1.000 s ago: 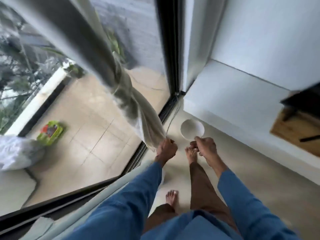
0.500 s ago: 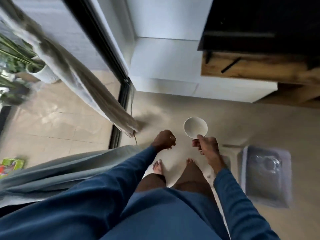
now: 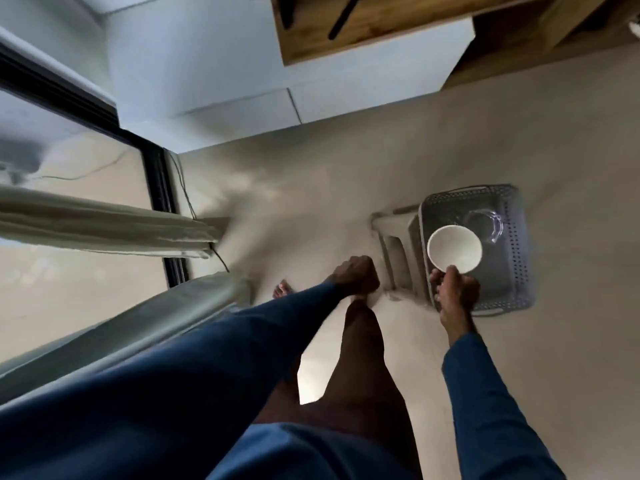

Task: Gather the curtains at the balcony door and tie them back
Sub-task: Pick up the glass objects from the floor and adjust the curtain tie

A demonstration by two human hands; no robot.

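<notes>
Gripping a round white bowl's (image 3: 454,250) rim over the grey perforated plastic basket (image 3: 512,282), the right hand (image 3: 453,289) probably means to stow it; left hand (image 3: 353,277) clenched, empty.

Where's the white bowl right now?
Head view, right of centre: the white bowl is held at its rim by the right hand, over the grey basket.

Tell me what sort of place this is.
Most likely a room in a home, opening onto a balcony. Pale curtains hang at a black-framed glass door, a wooden cabinet is by the white wall, and a grey basket sits on the floor.
</notes>
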